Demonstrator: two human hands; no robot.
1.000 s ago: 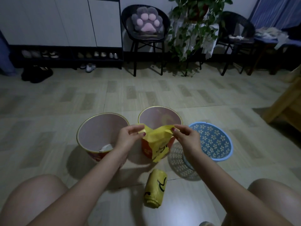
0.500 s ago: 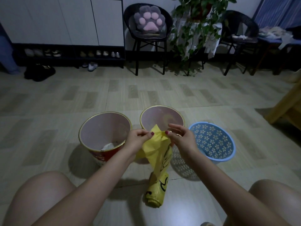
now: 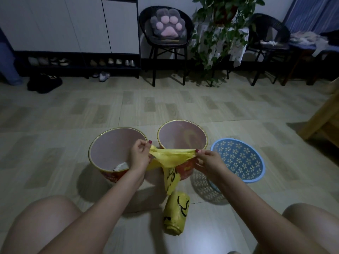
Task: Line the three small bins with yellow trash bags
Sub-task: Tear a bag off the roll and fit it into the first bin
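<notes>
Thin glossy yellow plastic bag (image 3: 171,156), perforated blue plastic bin (image 3: 238,158), smooth wood-look tile floor (image 3: 110,110).

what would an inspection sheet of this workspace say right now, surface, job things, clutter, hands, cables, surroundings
surface: tiled floor, dimly lit, with the bins standing on it
job's things: left red bin unlined, holding a white scrap; middle red bin unlined; blue flower-pattern basket unlined; yellow bag stretched open in front of the middle bin; roll of yellow bags lying on the floor
clutter: nothing seen near the bins
grippers: left hand and right hand each pinch one side of the bag's mouth
cables: nothing seen
surroundings: chair with paw cushion, potted plant, shoe shelf, second chair
</notes>
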